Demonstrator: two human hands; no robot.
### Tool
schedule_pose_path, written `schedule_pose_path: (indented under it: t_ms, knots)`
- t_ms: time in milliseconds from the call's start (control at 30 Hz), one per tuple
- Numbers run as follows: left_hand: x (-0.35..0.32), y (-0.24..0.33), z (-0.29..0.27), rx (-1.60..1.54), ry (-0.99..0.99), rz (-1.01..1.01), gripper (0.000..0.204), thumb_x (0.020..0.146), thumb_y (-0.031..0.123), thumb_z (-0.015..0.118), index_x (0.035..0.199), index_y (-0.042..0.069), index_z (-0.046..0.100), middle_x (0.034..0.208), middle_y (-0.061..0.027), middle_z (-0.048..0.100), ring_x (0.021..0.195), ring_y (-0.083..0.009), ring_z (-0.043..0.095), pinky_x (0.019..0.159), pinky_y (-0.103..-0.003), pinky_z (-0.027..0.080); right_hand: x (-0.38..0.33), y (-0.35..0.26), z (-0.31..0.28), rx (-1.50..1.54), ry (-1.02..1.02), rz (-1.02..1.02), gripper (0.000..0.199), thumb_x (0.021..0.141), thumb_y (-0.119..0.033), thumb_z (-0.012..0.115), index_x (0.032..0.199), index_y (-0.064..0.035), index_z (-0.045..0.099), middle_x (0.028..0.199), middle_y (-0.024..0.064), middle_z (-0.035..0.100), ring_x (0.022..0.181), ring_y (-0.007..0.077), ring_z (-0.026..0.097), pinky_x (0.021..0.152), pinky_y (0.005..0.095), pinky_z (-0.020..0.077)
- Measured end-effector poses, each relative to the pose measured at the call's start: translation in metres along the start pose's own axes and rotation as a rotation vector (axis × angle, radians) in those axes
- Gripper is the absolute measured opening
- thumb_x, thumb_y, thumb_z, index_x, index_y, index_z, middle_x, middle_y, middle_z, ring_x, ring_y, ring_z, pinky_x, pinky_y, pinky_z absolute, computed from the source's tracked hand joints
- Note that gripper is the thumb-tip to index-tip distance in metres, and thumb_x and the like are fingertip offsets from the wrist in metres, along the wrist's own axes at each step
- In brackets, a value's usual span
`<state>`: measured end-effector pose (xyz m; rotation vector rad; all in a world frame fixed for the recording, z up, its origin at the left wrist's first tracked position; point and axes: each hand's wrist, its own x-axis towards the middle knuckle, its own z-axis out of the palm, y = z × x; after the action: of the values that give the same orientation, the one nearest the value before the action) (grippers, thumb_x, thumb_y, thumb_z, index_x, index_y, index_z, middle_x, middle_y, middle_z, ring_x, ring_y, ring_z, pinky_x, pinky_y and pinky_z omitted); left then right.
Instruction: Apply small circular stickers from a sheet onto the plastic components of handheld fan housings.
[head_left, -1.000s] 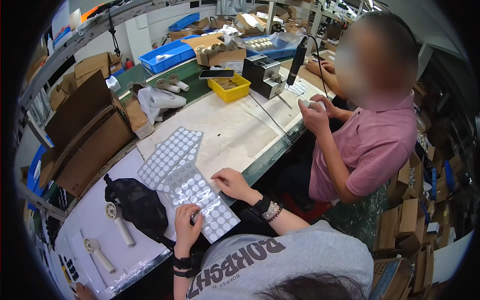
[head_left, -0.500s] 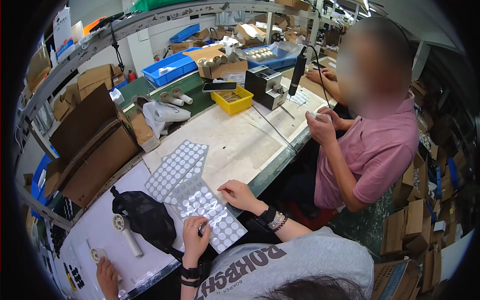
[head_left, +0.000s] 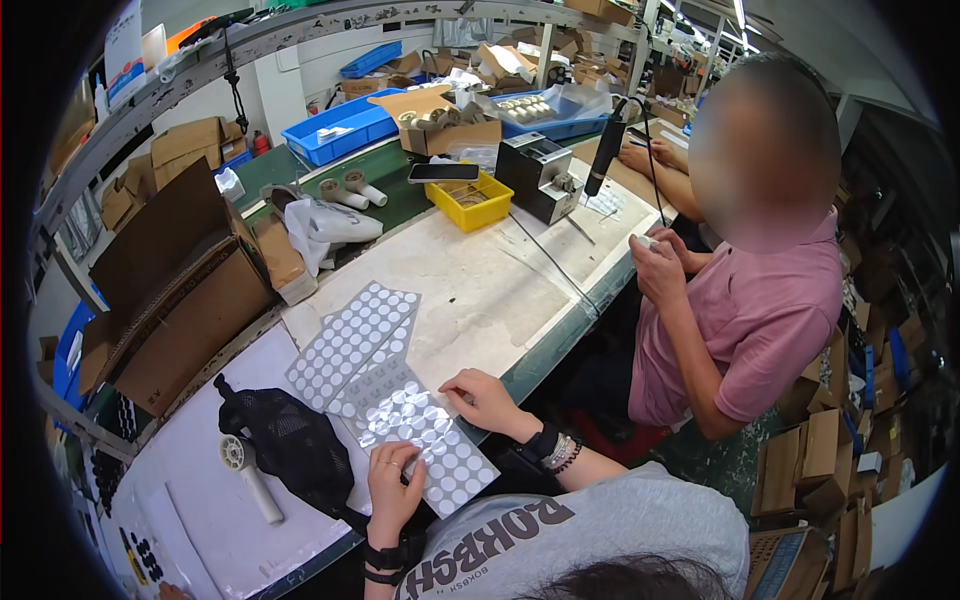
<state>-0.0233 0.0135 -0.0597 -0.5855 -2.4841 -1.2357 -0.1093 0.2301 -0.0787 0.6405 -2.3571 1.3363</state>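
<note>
A sheet of round white stickers [head_left: 460, 470] lies in front of me, its far part shiny. My left hand [head_left: 393, 488] rests over its left edge, fingers stretched and thumb apart, with nothing seen in them. At the sheet's right edge, my right hand [head_left: 487, 402] has its fingers curled together; whatever may be between the fingertips is too small to make out. More sticker sheets [head_left: 350, 335] lie overlapped just beyond. Left of my left hand are a black mesh bag [head_left: 290, 445] and a white plastic part with a round, spoked head and a tube handle [head_left: 255, 480].
A co-worker in a pink shirt [head_left: 745, 310] sits at the right, holding a small pale part. Beyond are a yellow bin [head_left: 468, 205], a phone [head_left: 444, 173], a boxy machine [head_left: 540, 180] and blue trays [head_left: 340, 135]. An open carton [head_left: 190, 300] stands left.
Another person's hand at the lower left has drawn back to the bottom edge, and the round white part by it has gone from view. My left hand's thumb and fingers have spread slightly.
</note>
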Motion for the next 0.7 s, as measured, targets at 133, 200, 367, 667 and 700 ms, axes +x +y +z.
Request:
schedule_pose_path:
  t_ms: [133,200,367,667,700]
  knots:
    - [-0.0002,-0.0003,0.0008,0.005,0.000,0.000,0.016,0.075,0.002,0.065,0.091,0.002,0.061,0.094,-0.0125,0.061,0.091,-0.0311,0.056,0.079,-0.037,0.045,0.0003,-0.0019,-0.0017,-0.016,-0.012,-0.009,0.008,0.081,-0.005,0.062,0.088,-0.0052,0.065,0.080,0.0094,0.063,0.073,0.0267,0.061,0.062,0.0343,0.0494]
    - [-0.0001,-0.0007,0.0012,0.006,0.004,0.000,0.017,0.075,0.002,0.065,0.091,0.002,0.061,0.094,-0.0126,0.061,0.091,-0.0312,0.056,0.079,-0.037,0.045,0.0000,-0.0015,-0.0018,-0.014,-0.019,0.014,0.008,0.081,-0.005,0.062,0.088,-0.0054,0.065,0.080,0.0092,0.062,0.074,0.0265,0.060,0.062,0.0340,0.0492]
    - [0.0001,-0.0005,0.0001,0.003,0.003,0.004,0.017,0.075,0.003,0.065,0.092,0.002,0.061,0.095,-0.0127,0.061,0.092,-0.0315,0.056,0.081,-0.038,0.045,0.0010,-0.0031,-0.0007,-0.015,-0.017,0.021,0.009,0.080,-0.004,0.062,0.088,-0.0055,0.065,0.080,0.0089,0.061,0.074,0.0260,0.060,0.061,0.0333,0.0492]
    - [-0.0004,0.0010,-0.0012,0.025,-0.005,0.003,0.018,0.075,0.003,0.066,0.092,0.001,0.062,0.098,-0.0127,0.060,0.094,-0.0315,0.055,0.082,-0.038,0.045,0.0014,-0.0064,-0.0001,-0.021,-0.026,0.024,0.008,0.080,-0.003,0.062,0.088,-0.0053,0.065,0.080,0.0091,0.061,0.072,0.0260,0.060,0.060,0.0332,0.0495]
    - [-0.0003,0.0011,-0.0005,0.025,-0.003,0.010,0.018,0.075,0.004,0.066,0.091,0.001,0.062,0.098,-0.0127,0.060,0.095,-0.0314,0.054,0.082,-0.038,0.045,0.0016,-0.0063,-0.0006,-0.017,-0.025,0.024,0.008,0.080,-0.003,0.062,0.088,-0.0053,0.065,0.080,0.0092,0.061,0.072,0.0259,0.060,0.060,0.0331,0.0496]
